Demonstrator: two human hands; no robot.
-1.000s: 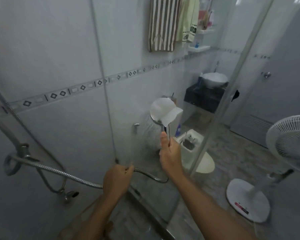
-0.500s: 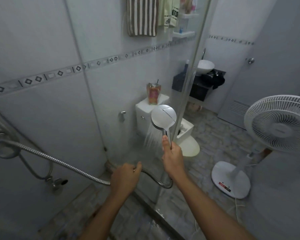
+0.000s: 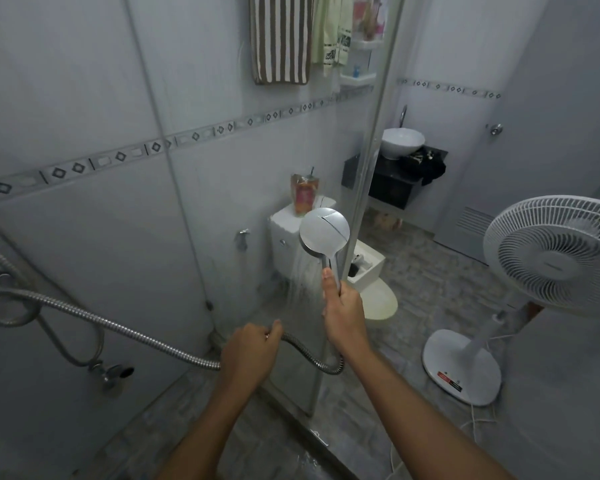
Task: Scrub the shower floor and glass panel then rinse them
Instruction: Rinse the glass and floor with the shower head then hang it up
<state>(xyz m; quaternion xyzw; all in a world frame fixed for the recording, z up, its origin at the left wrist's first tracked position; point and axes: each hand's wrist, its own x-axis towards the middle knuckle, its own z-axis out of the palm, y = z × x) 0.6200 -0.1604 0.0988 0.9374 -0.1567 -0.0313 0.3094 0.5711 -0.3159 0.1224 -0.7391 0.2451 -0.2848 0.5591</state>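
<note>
Against the glass panel (image 3: 284,209), the right hand (image 3: 343,308) is gripping the spraying handheld shower head (image 3: 324,233) by its handle, likely wet and slippery, while the left hand (image 3: 250,351) is clasping the stiff-coiled metal hose (image 3: 125,329).

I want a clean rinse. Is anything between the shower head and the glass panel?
Nothing visible. The right hand holds the shower head close to the glass panel, its spray falling against it. The toilet stands behind the glass. The left hand grips the hose below.
</note>
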